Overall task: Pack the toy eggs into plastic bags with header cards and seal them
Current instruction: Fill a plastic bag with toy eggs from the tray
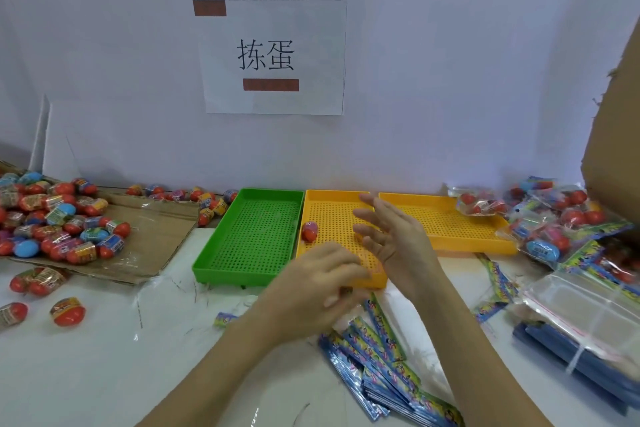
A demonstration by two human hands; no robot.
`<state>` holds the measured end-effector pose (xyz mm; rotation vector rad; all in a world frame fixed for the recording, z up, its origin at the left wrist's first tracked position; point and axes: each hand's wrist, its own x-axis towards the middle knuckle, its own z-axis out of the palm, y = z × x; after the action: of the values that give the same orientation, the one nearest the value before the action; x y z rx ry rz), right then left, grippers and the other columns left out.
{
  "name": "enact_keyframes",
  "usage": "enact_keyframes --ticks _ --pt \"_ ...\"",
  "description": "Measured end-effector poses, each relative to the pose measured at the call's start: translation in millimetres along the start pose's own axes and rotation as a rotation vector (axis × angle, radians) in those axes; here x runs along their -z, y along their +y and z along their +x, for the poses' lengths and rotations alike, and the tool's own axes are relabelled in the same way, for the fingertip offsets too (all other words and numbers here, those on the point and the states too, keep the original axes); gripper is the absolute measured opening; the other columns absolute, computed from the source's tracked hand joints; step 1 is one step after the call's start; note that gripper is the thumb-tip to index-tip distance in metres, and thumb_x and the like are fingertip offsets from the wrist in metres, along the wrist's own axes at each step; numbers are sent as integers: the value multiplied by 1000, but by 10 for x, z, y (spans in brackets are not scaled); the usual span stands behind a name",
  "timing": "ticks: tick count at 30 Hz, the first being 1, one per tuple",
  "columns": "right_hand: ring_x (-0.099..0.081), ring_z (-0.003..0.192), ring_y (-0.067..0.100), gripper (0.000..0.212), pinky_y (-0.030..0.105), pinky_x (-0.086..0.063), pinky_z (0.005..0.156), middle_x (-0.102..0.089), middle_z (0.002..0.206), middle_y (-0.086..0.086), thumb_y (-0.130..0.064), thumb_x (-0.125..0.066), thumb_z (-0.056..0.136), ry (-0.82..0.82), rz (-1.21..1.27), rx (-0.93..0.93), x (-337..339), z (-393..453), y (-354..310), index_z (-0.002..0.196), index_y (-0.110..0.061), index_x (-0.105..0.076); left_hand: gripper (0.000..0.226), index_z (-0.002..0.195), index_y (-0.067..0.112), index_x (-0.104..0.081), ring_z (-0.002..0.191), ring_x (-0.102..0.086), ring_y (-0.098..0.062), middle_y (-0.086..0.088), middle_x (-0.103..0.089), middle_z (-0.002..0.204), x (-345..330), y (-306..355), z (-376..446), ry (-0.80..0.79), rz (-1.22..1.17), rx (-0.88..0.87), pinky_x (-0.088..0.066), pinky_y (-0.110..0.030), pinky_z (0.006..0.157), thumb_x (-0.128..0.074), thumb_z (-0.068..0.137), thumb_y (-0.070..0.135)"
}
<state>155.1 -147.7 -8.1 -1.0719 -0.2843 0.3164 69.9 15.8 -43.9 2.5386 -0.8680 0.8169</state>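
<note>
Now, loose eggs (59, 215): piling up on flattened cardboard at nine o'clock, well apart from both hands.
Green tray (249, 236): sitting bare just left of centre.
Middle yellow tray (336, 218): holding one red egg (309, 231) at its left wall.
Left hand (318, 284): hovering at the tray's near edge, fingers curling down; something small seems pinched, but blur is hiding it, so I cannot tell.
Right hand (391, 236): floating over the tray, fingers spread and straight, gripping nothing.
Header cards (377, 350): fanning out at five o'clock.
Plastic bags (585, 315): stacking at three o'clock.
Tip: gathering eggs into the tray first, then bagging, looks tidiest.
</note>
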Motion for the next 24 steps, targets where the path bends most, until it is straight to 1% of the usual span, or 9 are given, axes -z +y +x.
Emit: enact_keyframes --ticks 2,4,6,10,13,16,18,21,24 --pt "-72 75 16 29 20 -57 59 -76 97 8 -27 -63 101 13 -25 -31 11 17 17 122 -8 -73 38 133 18 -69 133 -53 -13 6 -68 134 -113 133 11 -157 -82 -48 -40 -31 113 -60 105 42" --pt "-70 73 16 27 19 -56 57 -75 93 6 -25 -64 101 46 -20 -54 37 34 16 119 -7 -74 45 144 25 -61 142 -44 -7 11 -61 145 -223 217 -14 -269 -110 -57 -31 -30 120 -53 106 49" --pt "-68 71 15 25 19 -53 54 -74 88 4 -23 -64 101 95 5 -75 74 51 -1 117 -7 -75 40 141 25 -63 134 -50 -11 10 -65 138 -282 252 -29 -269 -146 -49 -34 -32 114 -56 106 43" --pt "-64 65 13 22 19 -50 51 -71 82 2 -20 -65 100 162 59 -113 133 77 -18 114 -7 -75 21 114 18 -78 102 -58 -20 0 -67 100 -258 187 -1 -172 -115 -39 -46 -40 93 -64 104 28" --pt "-64 63 11 21 19 -51 51 -70 81 3 -18 -65 99 170 39 -131 165 85 -3 113 -6 -75 21 109 12 -78 95 -59 -22 -3 -68 98 -213 113 -17 -167 -161 1 -47 -36 88 -60 105 23" --pt "-65 64 12 22 19 -52 51 -71 82 3 -19 -65 99 162 0 -135 190 95 -5 113 -5 -75 26 110 7 -75 98 -59 -19 -3 -68 101 -143 44 -39 -166 -209 107 -48 -33 87 -53 108 22" --pt "-66 65 12 22 19 -52 52 -72 83 4 -19 -65 99 147 -25 -128 198 102 -14 112 -5 -75 24 102 7 -74 93 -58 -15 -1 -68 95 -82 17 -39 -153 -267 195 -48 -31 84 -54 106 20" --pt "-69 68 14 23 19 -55 56 -75 88 6 -23 -62 101 120 -83 -126 197 109 -37 108 -7 -76 22 85 11 -69 71 -59 -7 5 -65 76 -30 -12 -10 44 -355 396 -48 -24 66 -59 104 12" --pt "-77 88 21 44 25 -61 72 -79 103 10 -45 -54 104 10 -190 -151 180 109 -73 115 -9 -74 26 80 18 -68 49 -57 -4 6 -63 59 11 -68 27 356 -452 691 -41 -13 48 -60 105 14"
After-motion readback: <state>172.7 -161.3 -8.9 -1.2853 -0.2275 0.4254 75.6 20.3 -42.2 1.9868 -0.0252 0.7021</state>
